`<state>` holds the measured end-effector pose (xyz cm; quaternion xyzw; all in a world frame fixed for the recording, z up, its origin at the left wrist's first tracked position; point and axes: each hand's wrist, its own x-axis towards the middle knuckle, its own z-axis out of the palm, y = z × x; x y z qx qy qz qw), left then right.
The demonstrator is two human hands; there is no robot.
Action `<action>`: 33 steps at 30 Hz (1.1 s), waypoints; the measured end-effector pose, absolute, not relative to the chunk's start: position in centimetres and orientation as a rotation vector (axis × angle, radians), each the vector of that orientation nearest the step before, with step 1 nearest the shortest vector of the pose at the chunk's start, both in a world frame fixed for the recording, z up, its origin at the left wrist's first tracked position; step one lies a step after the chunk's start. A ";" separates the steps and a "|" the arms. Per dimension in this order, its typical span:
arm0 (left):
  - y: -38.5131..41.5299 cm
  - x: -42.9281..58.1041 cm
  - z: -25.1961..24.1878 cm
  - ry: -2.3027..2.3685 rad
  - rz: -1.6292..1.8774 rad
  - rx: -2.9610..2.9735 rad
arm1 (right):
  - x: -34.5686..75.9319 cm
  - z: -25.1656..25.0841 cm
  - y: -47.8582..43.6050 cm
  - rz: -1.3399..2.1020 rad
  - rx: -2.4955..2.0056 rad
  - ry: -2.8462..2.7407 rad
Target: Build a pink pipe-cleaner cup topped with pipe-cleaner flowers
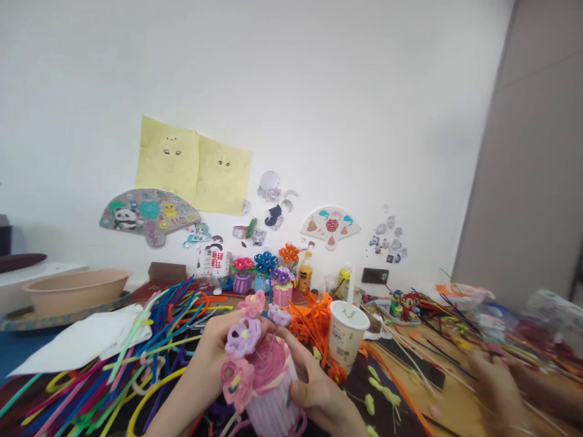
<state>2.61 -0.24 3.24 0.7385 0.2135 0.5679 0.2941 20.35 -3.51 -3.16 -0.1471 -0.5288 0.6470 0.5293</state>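
A small flower pot made of pipe cleaners [273, 406] is tilted toward me between my hands, lilac on its side and pink on top with a pale rim. Pink and lilac pipe-cleaner flowers [245, 337] stick out on its left. My right hand [314, 385] is wrapped round the pot's right side, thumb pressed on the lilac wall. From the left, my left hand [216, 343] is closed behind the flowers, its fingertips mostly hidden by them. Directly behind the pot lies a bunch of orange pipe cleaners [314, 321].
Loose coloured pipe cleaners [113, 370] cover the left of the table, beside white paper [82, 340] and a beige basin [77, 288]. A paper cup with a straw [346, 340] stands close on the right. Finished flower pots [264, 273] line the wall. A co-worker's hands [496, 376] are at far right.
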 end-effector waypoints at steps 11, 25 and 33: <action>-0.4 2.1 2.9 0.498 1.642 2.355 | 20.5 -3.6 -3.3 1.541 -0.298 -1.252; -2.1 1.3 2.9 0.664 1.620 2.383 | 20.8 -3.7 -3.1 1.480 -0.369 -1.176; -2.6 2.1 4.1 0.526 1.508 2.475 | 20.3 -2.9 -3.3 1.487 -0.321 -1.200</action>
